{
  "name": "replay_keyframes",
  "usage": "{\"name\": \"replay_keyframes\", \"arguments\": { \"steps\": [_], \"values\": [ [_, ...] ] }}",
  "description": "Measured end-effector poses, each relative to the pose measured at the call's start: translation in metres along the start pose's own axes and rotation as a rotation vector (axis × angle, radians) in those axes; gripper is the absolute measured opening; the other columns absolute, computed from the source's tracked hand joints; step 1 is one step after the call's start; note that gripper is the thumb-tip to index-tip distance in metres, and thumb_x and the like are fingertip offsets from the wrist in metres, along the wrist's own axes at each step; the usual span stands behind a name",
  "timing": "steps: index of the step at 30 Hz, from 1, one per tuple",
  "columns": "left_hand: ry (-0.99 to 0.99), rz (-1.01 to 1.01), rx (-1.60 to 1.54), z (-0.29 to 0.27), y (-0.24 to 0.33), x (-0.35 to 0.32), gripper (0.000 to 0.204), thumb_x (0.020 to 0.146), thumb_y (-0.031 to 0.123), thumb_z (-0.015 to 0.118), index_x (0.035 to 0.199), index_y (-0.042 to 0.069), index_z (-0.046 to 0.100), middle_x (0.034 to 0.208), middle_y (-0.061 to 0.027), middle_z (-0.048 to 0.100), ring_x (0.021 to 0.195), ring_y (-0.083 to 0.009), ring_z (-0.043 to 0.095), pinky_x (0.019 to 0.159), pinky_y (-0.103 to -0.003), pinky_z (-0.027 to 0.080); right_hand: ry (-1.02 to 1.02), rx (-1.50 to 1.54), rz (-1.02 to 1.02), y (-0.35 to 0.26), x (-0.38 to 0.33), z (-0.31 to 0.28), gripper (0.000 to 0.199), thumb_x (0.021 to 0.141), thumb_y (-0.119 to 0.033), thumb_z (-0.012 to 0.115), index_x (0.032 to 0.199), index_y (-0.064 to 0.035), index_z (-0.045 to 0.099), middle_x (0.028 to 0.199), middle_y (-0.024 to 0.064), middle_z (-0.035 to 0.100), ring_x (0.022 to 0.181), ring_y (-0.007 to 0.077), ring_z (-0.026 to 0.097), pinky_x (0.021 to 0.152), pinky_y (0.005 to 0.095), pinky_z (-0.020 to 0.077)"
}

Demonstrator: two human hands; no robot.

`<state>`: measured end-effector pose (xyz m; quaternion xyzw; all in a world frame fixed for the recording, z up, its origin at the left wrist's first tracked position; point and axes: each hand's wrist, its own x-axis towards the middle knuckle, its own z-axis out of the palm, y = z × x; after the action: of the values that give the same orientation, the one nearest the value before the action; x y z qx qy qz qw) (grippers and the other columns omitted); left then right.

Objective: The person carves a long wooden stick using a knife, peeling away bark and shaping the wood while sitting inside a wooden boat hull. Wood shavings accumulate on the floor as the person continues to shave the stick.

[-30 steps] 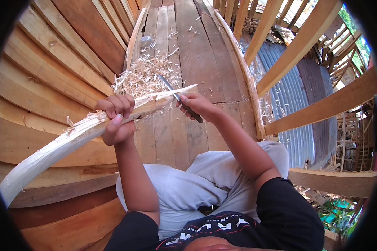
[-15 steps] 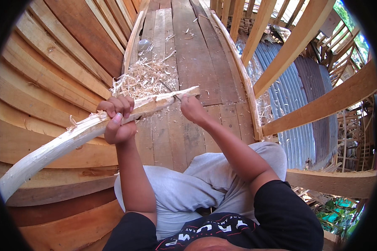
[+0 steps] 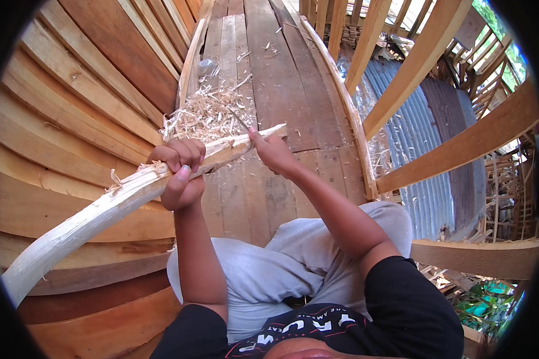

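Note:
A long, curved, pale peeled branch (image 3: 93, 216) runs from the lower left across in front of me, its whittled tip at the right. My left hand (image 3: 182, 169) is wrapped round its middle, thumb towards me. Close to the tip, my right hand (image 3: 273, 153) is closed on a knife (image 3: 239, 119); its thin blade points away and to the left, over the branch. The fingers hide the handle. Curled slivers cling to the wood just left of my left hand.
Wood shavings (image 3: 203, 115) lie heaped on the plank floor (image 3: 281, 90) beyond the branch, near a small clear cup (image 3: 207, 67). Overlapping boards (image 3: 72, 149) rise on the left. A slatted wooden railing (image 3: 461, 157) borders the right, with corrugated metal sheets (image 3: 410, 143) below it.
The branch and my left hand have shifted slightly to the right. My right hand has turned, with its thumb now further up and left, and more of the knife blade shows above the wood.

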<state>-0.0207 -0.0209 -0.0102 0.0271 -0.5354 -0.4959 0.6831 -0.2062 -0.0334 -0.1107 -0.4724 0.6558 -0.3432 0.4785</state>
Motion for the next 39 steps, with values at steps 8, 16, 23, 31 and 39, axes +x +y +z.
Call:
{"name": "replay_keyframes", "arguments": {
  "steps": [8, 16, 23, 31, 39],
  "values": [
    [0.001, -0.016, 0.047, 0.001, 0.005, 0.001, 0.019, 0.065, 0.009, 0.050, 0.074, 0.012, 0.034, 0.064, -0.0016, 0.035, 0.058, -0.0126, 0.035, 0.061, -0.031, 0.034, -0.260, 0.246, 0.337, -0.027, -0.016, -0.013, 0.059, 0.096, -0.060, 0.032, 0.057, -0.0166, 0.025, 0.047, -0.0041, 0.022, 0.037, 0.0089, 0.019, 0.035, 0.0301, 0.0143],
    [-0.044, 0.008, -0.009, 0.005, 0.008, 0.005, 0.017, 0.063, 0.003, 0.048, 0.076, 0.009, 0.037, 0.063, -0.0033, 0.036, 0.054, -0.0142, 0.035, 0.056, -0.032, 0.034, -0.643, 0.498, 0.442, -0.023, -0.013, -0.027, 0.059, 0.096, -0.063, 0.025, 0.058, -0.0181, 0.019, 0.050, -0.0082, 0.013, 0.041, 0.0066, 0.011, 0.037, 0.0255, 0.0105],
    [-0.175, -0.040, 0.026, 0.006, 0.022, 0.007, 0.020, 0.064, 0.008, 0.051, 0.076, 0.011, 0.036, 0.064, -0.0019, 0.036, 0.057, -0.0132, 0.036, 0.060, -0.031, 0.033, -0.830, 0.568, 0.429, -0.012, -0.012, -0.030, 0.057, 0.097, -0.061, 0.025, 0.060, -0.0175, 0.024, 0.051, -0.0077, 0.018, 0.040, 0.0055, 0.014, 0.035, 0.0244, 0.0138],
    [0.108, -0.009, -0.012, -0.018, 0.023, 0.005, 0.021, 0.064, 0.011, 0.052, 0.076, 0.014, 0.035, 0.065, -0.0007, 0.032, 0.059, -0.0128, 0.035, 0.064, -0.032, 0.033, -0.323, 0.345, 0.105, -0.008, -0.010, -0.024, 0.035, 0.098, -0.033, 0.046, 0.084, -0.0039, 0.059, 0.055, -0.0026, 0.041, 0.043, 0.0076, 0.036, 0.040, 0.0270, 0.0308],
    [0.158, 0.019, -0.023, -0.006, 0.012, 0.003, 0.022, 0.065, 0.010, 0.051, 0.076, 0.014, 0.032, 0.065, -0.0018, 0.032, 0.057, -0.0132, 0.034, 0.063, -0.032, 0.035, 0.276, -0.147, -0.432, -0.007, -0.010, -0.023, 0.023, 0.089, -0.023, 0.057, 0.098, -0.0078, 0.072, 0.073, 0.0143, 0.066, 0.063, 0.0284, 0.063, 0.059, 0.0396, 0.0476]
  ]
}}
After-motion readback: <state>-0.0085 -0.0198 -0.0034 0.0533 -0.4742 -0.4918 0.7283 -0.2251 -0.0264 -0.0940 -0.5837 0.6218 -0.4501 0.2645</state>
